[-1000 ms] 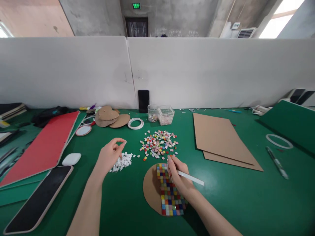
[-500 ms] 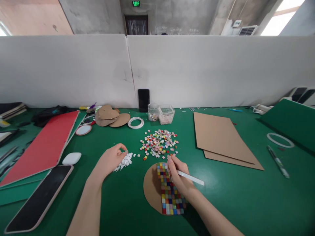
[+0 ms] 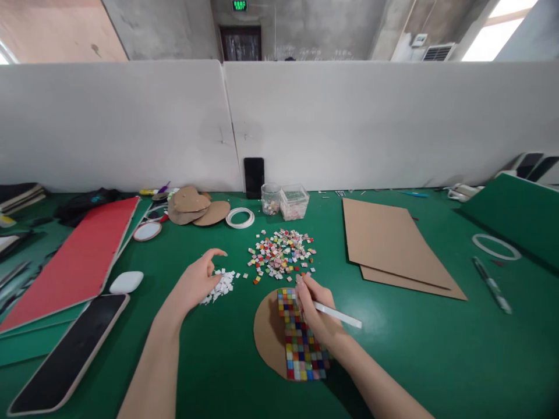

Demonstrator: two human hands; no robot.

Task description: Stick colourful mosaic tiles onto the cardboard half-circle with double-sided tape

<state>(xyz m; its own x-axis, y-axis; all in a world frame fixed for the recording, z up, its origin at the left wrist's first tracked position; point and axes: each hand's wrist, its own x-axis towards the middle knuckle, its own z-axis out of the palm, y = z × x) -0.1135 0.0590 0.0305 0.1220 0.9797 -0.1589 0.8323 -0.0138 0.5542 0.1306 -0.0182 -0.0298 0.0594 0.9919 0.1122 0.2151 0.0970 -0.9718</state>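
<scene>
A round cardboard disc (image 3: 267, 337) lies on the green table, its right part covered with rows of small coloured mosaic tiles (image 3: 299, 343). Over the tiled part rests my right hand (image 3: 318, 308), closed around a slim white stick-like tool (image 3: 338, 315); its working tip is hidden by the fingers. To the left, my left hand (image 3: 204, 278) hovers by a heap of white paper scraps (image 3: 223, 286), thumb and index finger apart with nothing seen between them. Beyond the disc spreads a pile of loose mosaic tiles (image 3: 282, 254).
Behind the tiles stand a clear box (image 3: 294, 203), a clear cup (image 3: 271, 201) and a black phone (image 3: 254, 177) against the partition. Cardboard sheets (image 3: 388, 241) lie at right. At left are a large phone (image 3: 70, 355), a white case (image 3: 126, 282) and a red board (image 3: 82, 262).
My left thumb and index finger, close together before, have spread apart, with the index finger raised. My right hand stays over the tiles with the white tool. The view shifts very slightly.
</scene>
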